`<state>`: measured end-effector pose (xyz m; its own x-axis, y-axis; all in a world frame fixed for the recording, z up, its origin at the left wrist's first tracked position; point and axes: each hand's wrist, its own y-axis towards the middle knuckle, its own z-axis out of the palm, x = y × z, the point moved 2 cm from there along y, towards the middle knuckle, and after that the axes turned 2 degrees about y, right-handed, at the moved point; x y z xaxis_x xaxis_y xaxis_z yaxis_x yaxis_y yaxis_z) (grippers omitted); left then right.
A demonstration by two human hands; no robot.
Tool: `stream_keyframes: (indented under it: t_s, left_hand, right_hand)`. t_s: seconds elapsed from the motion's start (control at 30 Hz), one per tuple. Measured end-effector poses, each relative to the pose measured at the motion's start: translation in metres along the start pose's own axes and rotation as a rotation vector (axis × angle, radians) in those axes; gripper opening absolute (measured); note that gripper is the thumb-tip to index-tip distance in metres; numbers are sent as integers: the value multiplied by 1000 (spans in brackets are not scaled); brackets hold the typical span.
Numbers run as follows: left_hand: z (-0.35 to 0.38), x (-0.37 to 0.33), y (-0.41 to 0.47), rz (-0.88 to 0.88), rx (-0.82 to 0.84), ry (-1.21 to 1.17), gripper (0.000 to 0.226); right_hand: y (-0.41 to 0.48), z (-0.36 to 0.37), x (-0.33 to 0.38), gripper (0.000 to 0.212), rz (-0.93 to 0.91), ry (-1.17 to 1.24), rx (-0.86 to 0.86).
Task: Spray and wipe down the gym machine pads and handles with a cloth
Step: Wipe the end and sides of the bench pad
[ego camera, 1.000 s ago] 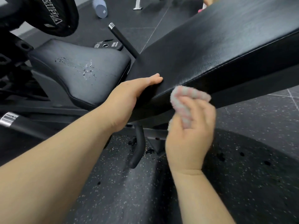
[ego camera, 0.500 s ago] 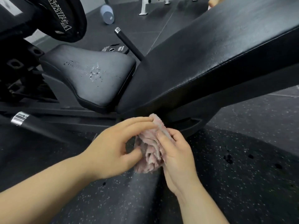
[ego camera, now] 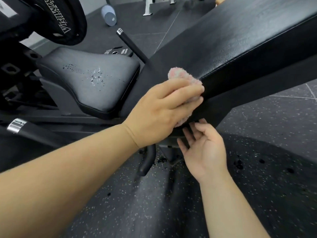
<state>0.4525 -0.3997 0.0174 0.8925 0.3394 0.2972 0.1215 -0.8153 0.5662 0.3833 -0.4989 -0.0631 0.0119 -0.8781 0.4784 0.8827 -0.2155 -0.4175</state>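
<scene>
Where the pad (ego camera: 231, 48) ends, the left hand (ego camera: 154, 109) grips the cloth (ego camera: 181, 76).

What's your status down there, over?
Left hand grips cloth, pressing it on back pad lower edge. Right hand open, empty, just below. Seat pad wet with droplets. Nothing blocking.

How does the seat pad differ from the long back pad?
The seat pad carries spray droplets; the back pad shows none. The seat pad is short and rounded, the back pad long and straight. The left hand presses the cloth on the back pad, not the seat pad. Both are black.
</scene>
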Motion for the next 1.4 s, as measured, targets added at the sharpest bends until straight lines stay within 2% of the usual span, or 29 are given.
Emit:
stream_keyframes:
  t_s: [0.17, 0.23, 0.3, 0.37, 0.43, 0.5, 0.53, 0.6, 0.67, 0.77, 0.9, 1.0, 1.07, 1.13, 1.23, 1.33, 1.4]
  left_hand:
    - [5, 23, -21, 261, 126, 120, 31]
    - [-1, 27, -30, 243, 223, 147, 33]
    - [0, 27, -50, 186, 390, 155, 36]
    - [-8, 32, -76, 188, 478, 170, 31]
    - [-22, 36, -87, 177, 441, 148, 28]
    - [-24, 24, -70, 173, 333, 100, 28]
    - [-18, 15, -54, 190, 259, 78, 27]
    - [3, 2, -30, 239, 184, 102, 29]
    - [22, 3, -21, 286, 234, 207, 31]
    - [25, 19, -39, 318, 295, 272, 30]
    - [13, 22, -58, 326, 428, 232, 30]
    - [2, 29, -71, 322, 521, 291, 31]
    - [-13, 32, -78, 265, 517, 304, 36]
    - [-24, 23, -69, 164, 434, 226, 36]
    - [-12, 1, -40, 192, 290, 177, 33]
    - [7, 8, -32, 166, 303, 247, 41]
    - [13, 15, -47, 153, 335, 248, 34]
  right_hand:
    - [8, 5, 0, 21, 30, 72, 129]
    - [9, 7, -1, 29, 16, 90, 139]
    - [9, 7, -3, 39, -4, 125, 138]
    - [9, 7, -6, 39, -5, 142, 131]
    - [11, 7, -9, 44, -17, 123, 130]
    - [15, 4, -12, 56, -53, 118, 148]
    - [16, 4, -12, 55, -65, 123, 160]
    - [16, 3, -13, 40, -43, 171, 178]
    - [16, 0, -11, 36, -20, 216, 166]
    - [16, -5, -6, 56, 3, 220, 187]
    - [14, -5, -1, 67, 60, 262, 160]
    - [14, -5, 1, 61, 80, 241, 137]
    - [14, -7, 1, 56, 85, 249, 131]
    - [15, -6, -2, 51, 79, 284, 135]
    - [17, -4, -5, 56, 53, 287, 144]
    - [10, 0, -3, 61, 75, 233, 162]
    - [4, 1, 2, 53, 80, 168, 105]
